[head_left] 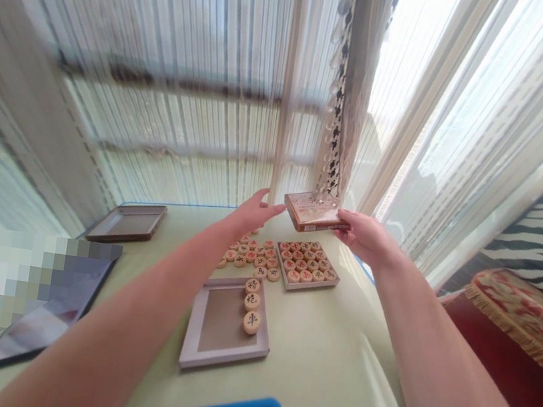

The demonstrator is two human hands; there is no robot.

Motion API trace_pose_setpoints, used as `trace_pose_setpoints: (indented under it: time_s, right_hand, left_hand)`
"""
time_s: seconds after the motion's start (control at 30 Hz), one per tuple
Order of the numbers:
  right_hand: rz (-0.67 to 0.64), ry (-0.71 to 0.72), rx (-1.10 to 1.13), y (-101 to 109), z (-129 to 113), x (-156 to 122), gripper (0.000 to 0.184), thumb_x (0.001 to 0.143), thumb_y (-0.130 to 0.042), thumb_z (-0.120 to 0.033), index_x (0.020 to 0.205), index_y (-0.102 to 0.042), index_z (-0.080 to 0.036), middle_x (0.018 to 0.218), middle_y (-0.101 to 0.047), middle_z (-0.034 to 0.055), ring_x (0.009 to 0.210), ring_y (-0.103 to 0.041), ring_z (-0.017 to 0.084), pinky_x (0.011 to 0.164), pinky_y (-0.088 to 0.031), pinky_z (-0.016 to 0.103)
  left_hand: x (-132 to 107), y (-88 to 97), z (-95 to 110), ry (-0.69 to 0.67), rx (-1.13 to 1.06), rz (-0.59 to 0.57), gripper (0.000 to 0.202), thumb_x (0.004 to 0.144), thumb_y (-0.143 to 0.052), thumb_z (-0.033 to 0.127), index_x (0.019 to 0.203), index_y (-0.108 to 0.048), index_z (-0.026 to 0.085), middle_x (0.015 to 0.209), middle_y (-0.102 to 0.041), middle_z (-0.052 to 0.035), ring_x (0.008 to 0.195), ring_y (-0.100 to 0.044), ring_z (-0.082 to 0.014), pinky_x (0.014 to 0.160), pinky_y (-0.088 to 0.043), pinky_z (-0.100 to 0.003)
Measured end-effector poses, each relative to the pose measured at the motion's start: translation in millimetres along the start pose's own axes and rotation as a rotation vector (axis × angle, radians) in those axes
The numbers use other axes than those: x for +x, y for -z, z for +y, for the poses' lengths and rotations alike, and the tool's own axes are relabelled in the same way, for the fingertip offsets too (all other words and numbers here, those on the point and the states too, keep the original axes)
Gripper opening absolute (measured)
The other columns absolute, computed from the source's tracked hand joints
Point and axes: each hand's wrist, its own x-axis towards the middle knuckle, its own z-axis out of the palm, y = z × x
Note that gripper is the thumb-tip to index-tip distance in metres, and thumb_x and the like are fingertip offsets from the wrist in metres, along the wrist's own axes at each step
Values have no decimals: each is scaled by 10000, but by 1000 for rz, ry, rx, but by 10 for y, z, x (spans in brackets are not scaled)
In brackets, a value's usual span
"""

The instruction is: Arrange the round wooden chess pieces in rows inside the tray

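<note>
My right hand (365, 233) grips the right end of a flat printed box lid (311, 210), holding it over the far part of the table. Just left of the lid, my left hand (257, 212) reaches out with fingers apart and nothing in them. Below it lie loose Chinese chess pieces (251, 254) with red and black characters, partly hidden by my left forearm. A shallow box (311, 286) to their right is filled with rows of such pieces. Nearer me, an open tray (223, 362) has three black-character pieces (251, 303) along its right side.
Another shallow tray or lid (128, 224) lies at the table's far left. A dark-edged tablet-like panel (51, 314) is in front of it, partly blurred out. The pale green table (319, 365) has a blue rim. String curtains hang behind; a fringed seat (522, 320) stands at right.
</note>
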Motion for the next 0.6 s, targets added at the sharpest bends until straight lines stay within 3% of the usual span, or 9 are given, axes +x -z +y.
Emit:
trace_pose_setpoints:
  time_s: [0.07, 0.2, 0.4, 0.6]
  right_hand:
    - [-143, -70, -29, 40, -85, -101, 67, 798, -527, -184, 787, -592, -170, 794, -632, 35, 659, -572, 101, 552, -509, 169]
    - [-338, -142, -204, 137, -159, -233, 114, 802, -558, -205, 864, -583, -112, 831, -643, 81, 687, -610, 116, 630, -538, 212]
    - [-579, -318, -717, 307, -192, -341, 391, 740, -583, -514, 809, -571, -129, 690, -652, 84, 503, -573, 119, 426, -457, 216]
    - [-579, -410, -882, 257, -153, -393, 429, 706, -584, -543, 919, -532, -175, 667, -652, 54, 472, -536, 120, 434, -431, 241]
  left_hand:
    - [-34, -67, 23, -66, -13, -93, 776, 693, -589, 559, 1351, -278, 289, 1227, -530, -133, 834, -604, -208, 697, -474, -326]
    - [-94, -153, 55, -145, 18, -193, 562, 746, -585, 439, 1234, -472, 184, 1096, -617, -105, 797, -624, -178, 755, -481, -319]
    - [-169, -278, 43, -235, 288, -227, 388, 768, -543, 357, 1113, -591, 187, 1104, -630, -57, 985, -574, -222, 871, -441, -350]
    - [-197, -454, 45, -322, 610, -192, 320, 825, -432, 288, 1082, -592, 184, 1209, -570, -85, 1131, -485, -250, 976, -340, -356]
